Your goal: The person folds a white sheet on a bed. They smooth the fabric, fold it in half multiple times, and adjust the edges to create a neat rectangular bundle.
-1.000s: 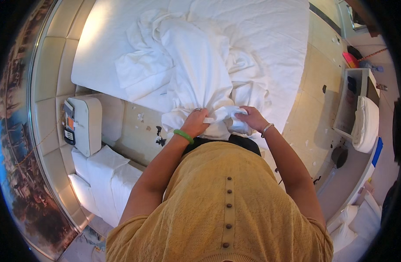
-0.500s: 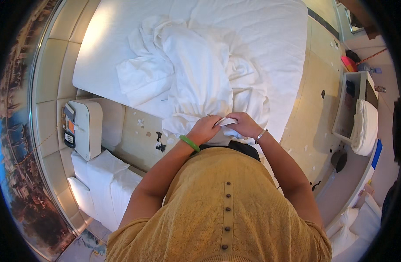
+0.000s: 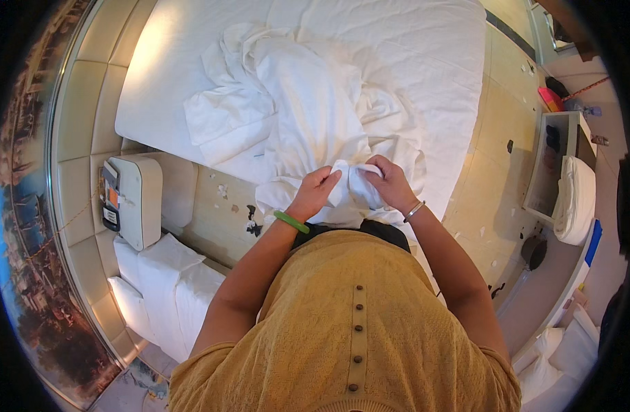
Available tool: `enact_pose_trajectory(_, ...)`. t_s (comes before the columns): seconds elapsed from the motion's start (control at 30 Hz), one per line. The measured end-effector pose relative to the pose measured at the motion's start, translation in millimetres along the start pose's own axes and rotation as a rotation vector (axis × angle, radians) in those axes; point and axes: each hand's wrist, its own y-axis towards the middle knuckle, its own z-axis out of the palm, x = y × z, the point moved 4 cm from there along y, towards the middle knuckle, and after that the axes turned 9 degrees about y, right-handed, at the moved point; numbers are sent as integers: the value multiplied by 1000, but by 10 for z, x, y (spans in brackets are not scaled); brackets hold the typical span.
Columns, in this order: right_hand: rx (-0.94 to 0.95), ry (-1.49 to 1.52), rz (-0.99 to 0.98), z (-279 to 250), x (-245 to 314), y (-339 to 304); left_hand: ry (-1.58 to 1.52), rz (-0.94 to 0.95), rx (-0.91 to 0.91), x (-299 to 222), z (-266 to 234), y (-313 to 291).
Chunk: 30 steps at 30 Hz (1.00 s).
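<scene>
While a white sheet lies rumpled across the bed and spills over its near edge, a stretch of its border is up in two hands! Left hand: thumb and fingers drawn narrow, pinching the cloth. Right hand: nipping the border just across from it. Soft, limp stuff, I'd judge, light at the edge, though those heaped folds should drag; hardly fragile, but thin cloth could slip from a loose pinch. The border's the place to grip, hands apart. Out left, a white nightstand; far right, a folded white cloth; pale floor between.
</scene>
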Motion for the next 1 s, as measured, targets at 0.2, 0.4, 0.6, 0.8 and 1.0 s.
enact_pose_trajectory(0.2, 74, -178, -223, 1, 313, -26, 91, 104, -48, -191, -80, 4)
enact_pose_trajectory(0.4, 634, -60, 87, 281, 727, -257, -154, 19, -81, -299, -76, -21)
enact_pose_trajectory(0.6, 85, 68, -109, 273, 620, -56, -342, -118, -49, -627, -88, -154)
enact_pose_trajectory(0.8, 90, 116, 89, 233, 482, 3, -322, 68, 9, -519, -19, -158)
enact_pose_trajectory(1.0, 93, -17, 113, 197, 542, -17, -188, 58, -47, -479, -55, -152)
